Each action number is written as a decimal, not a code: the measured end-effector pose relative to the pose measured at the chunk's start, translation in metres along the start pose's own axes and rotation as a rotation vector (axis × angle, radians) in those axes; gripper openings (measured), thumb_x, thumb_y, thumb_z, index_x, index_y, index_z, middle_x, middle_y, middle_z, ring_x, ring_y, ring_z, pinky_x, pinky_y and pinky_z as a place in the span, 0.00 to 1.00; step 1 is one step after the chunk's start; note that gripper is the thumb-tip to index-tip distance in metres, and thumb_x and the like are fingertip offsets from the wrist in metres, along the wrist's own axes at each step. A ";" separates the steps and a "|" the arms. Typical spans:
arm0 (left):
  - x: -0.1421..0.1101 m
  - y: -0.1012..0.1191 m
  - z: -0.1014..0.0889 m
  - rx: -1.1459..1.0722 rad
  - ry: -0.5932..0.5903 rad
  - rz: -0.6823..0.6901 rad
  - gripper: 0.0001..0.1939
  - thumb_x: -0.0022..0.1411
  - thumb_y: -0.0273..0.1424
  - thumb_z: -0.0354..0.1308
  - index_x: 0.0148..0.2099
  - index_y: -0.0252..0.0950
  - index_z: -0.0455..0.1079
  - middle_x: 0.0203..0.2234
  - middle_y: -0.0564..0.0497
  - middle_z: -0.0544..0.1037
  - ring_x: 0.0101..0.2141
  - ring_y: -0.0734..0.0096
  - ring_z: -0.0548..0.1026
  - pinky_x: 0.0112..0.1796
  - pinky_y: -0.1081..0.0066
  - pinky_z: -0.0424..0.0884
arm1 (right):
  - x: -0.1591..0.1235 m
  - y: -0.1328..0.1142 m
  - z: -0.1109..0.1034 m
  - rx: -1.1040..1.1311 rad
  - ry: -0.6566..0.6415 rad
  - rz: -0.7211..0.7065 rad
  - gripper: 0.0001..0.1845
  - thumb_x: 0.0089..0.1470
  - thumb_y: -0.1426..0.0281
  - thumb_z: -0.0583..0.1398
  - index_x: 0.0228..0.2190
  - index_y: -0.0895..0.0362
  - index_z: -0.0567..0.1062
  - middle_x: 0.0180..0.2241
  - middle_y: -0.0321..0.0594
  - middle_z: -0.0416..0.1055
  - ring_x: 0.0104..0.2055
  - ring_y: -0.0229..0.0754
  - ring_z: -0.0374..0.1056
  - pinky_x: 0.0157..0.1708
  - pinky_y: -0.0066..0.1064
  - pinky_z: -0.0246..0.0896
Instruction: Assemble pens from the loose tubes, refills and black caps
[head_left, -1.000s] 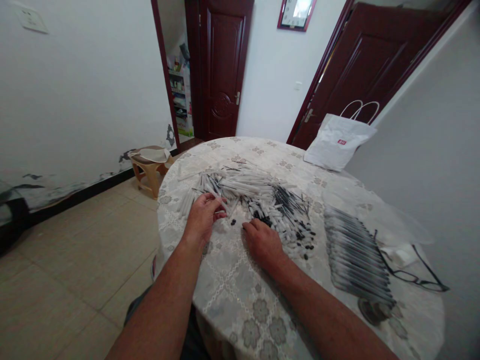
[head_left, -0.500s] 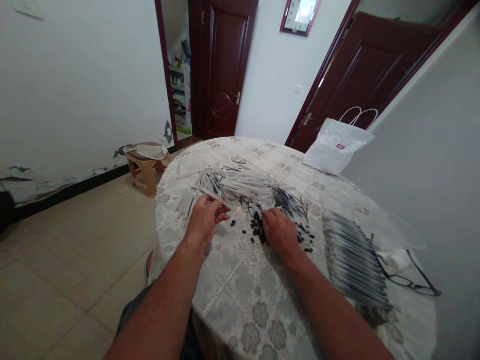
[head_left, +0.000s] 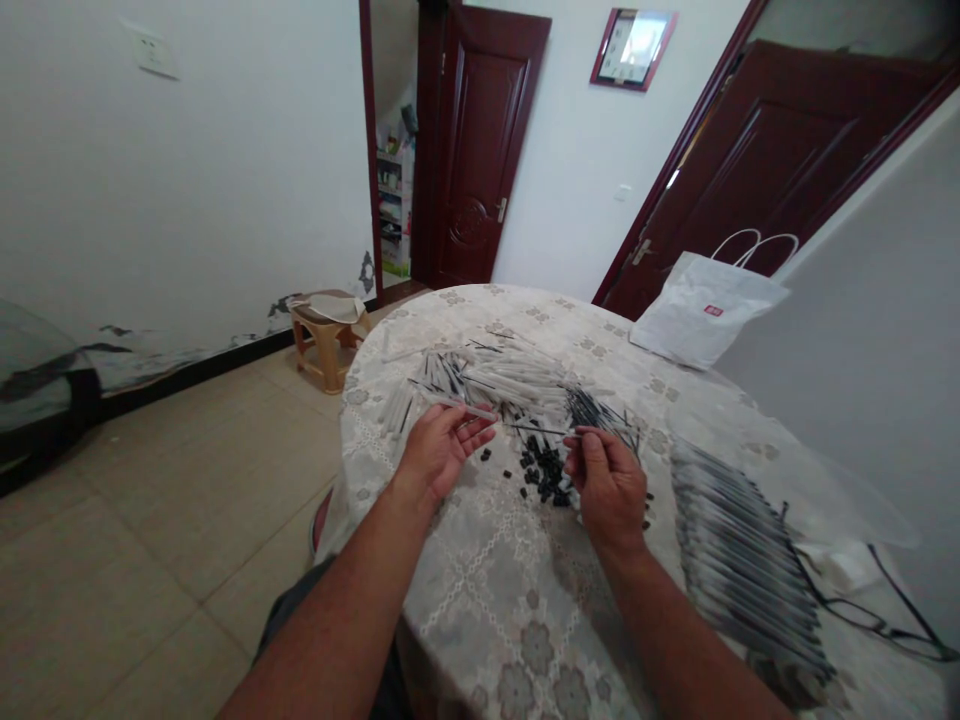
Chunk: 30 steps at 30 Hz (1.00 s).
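My left hand is over the near side of the piles, its thumb and fingers pinching a whitish see-through pen barrel. My right hand holds a thin dark pen refill by one end. The refill points left toward the barrel's end; I cannot tell whether they touch. Below and between the hands lies a heap of small black caps. Behind them is a pile of white barrels, with a bundle of dark refills just beyond my right hand.
A patterned cloth covers the round table. Rows of dark-and-clear pens lie at the right, near eyeglasses and clear plastic. A white paper bag stands at the back right. A stool is beyond the table's left edge.
My right hand has risen from the black caps and moved away, with the refill now showing in its fingers. The left hand still holds the barrel, its fingers more spread. The view has shifted left.
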<state>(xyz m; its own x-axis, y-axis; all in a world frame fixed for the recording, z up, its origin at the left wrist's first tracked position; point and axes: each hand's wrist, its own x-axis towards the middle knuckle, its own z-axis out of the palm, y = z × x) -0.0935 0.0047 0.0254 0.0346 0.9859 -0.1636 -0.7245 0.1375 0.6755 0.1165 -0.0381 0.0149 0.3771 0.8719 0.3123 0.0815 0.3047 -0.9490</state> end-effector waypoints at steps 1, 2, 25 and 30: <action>0.000 0.000 0.000 -0.004 -0.001 0.000 0.10 0.56 0.27 0.63 0.37 0.35 0.63 0.37 0.41 0.82 0.36 0.60 0.83 0.38 0.62 0.79 | 0.000 0.001 0.002 0.028 -0.003 0.027 0.21 0.59 0.52 0.63 0.42 0.57 0.76 0.34 0.41 0.79 0.24 0.35 0.67 0.21 0.25 0.60; -0.001 0.001 0.000 -0.006 0.000 0.000 0.10 0.56 0.27 0.63 0.37 0.35 0.63 0.37 0.41 0.82 0.36 0.59 0.83 0.38 0.61 0.79 | 0.000 0.002 0.003 0.047 -0.001 0.043 0.21 0.58 0.52 0.63 0.42 0.57 0.76 0.33 0.41 0.79 0.23 0.34 0.67 0.20 0.24 0.60; -0.009 -0.016 0.010 0.081 -0.161 -0.085 0.12 0.59 0.30 0.64 0.40 0.36 0.62 0.38 0.42 0.82 0.35 0.58 0.83 0.37 0.59 0.80 | -0.011 0.004 0.007 -0.272 -0.389 -0.194 0.16 0.64 0.62 0.58 0.50 0.51 0.79 0.40 0.41 0.78 0.30 0.37 0.70 0.28 0.29 0.66; -0.010 -0.014 0.006 0.126 -0.265 -0.156 0.12 0.59 0.31 0.65 0.40 0.36 0.64 0.39 0.40 0.82 0.36 0.59 0.83 0.34 0.63 0.80 | -0.008 0.006 0.010 -0.100 -0.479 -0.003 0.18 0.60 0.60 0.63 0.50 0.53 0.78 0.30 0.35 0.75 0.24 0.34 0.65 0.23 0.26 0.61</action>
<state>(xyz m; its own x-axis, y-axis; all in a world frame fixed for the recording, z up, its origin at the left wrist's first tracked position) -0.0794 -0.0066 0.0217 0.3280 0.9403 -0.0904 -0.6059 0.2829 0.7436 0.1052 -0.0391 0.0069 -0.0886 0.9565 0.2780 0.1790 0.2898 -0.9402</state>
